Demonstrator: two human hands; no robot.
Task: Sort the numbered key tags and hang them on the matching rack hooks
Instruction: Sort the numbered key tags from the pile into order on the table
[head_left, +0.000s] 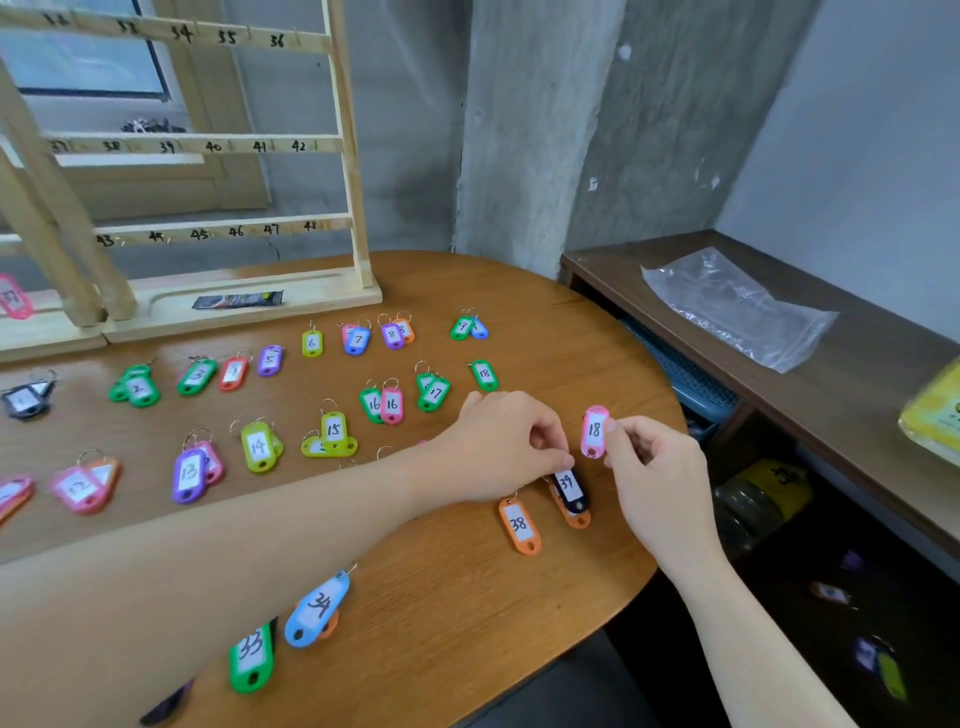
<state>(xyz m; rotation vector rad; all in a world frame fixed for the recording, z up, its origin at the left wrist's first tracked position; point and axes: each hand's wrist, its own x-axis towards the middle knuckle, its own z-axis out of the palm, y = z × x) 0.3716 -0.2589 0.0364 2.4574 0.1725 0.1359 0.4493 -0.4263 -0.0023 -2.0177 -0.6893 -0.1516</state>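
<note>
Right hand (657, 467) pinches pink tag 18 (594, 432) upright; left hand (506, 447) (fingers curled) pinches black tag 39 (570, 489).

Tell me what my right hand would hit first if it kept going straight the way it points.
Probably the green 18 tag. Your right hand, pinching the pink 18 tag, points up-left across the table, and that green tag lies nearest along that line, though height above the table is unclear.
</note>
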